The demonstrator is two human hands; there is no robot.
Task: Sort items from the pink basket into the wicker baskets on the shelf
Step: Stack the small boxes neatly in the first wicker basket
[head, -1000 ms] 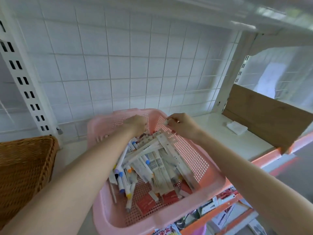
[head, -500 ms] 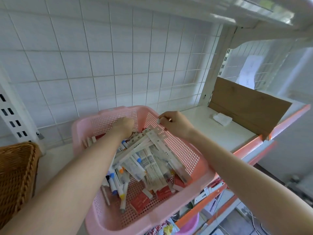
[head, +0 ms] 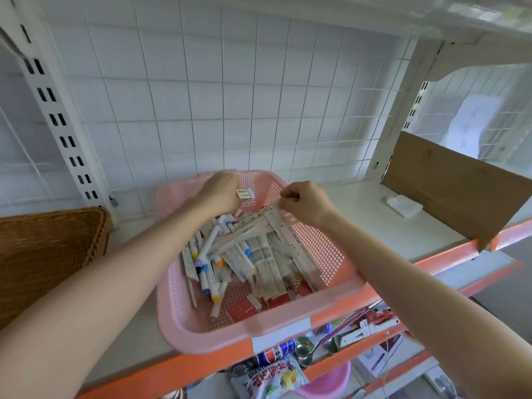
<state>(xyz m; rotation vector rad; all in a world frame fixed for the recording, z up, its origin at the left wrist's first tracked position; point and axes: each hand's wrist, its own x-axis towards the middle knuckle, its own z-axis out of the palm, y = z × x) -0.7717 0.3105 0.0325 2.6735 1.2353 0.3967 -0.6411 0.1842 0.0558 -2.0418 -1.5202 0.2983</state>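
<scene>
Just lifted a small white box (head: 246, 194) from twelve o'clock in the pink basket (head: 201, 335), left hand (head: 221, 194) fingers curled round it, right hand (head: 305, 201) fingers pinching a long packet (head: 290, 237); probably bound for the wicker basket (head: 49, 249) at nine o'clock.

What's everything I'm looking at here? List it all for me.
shelf: one, white with orange edge, across the view
pink basket: one, pink, mid-shelf
marker pens: several, white with coloured caps, in the pink basket
long flat packs: several, pale, piled in it
red packets: few, red, basket floor
wicker basket: one, brown, shelf's left
board: one, brown, right
white pad: one, white, beside the board
small box: one, white, in the left hand
left hand: one, grips the small box
right hand: one, pinches one of the long flat packs
</scene>
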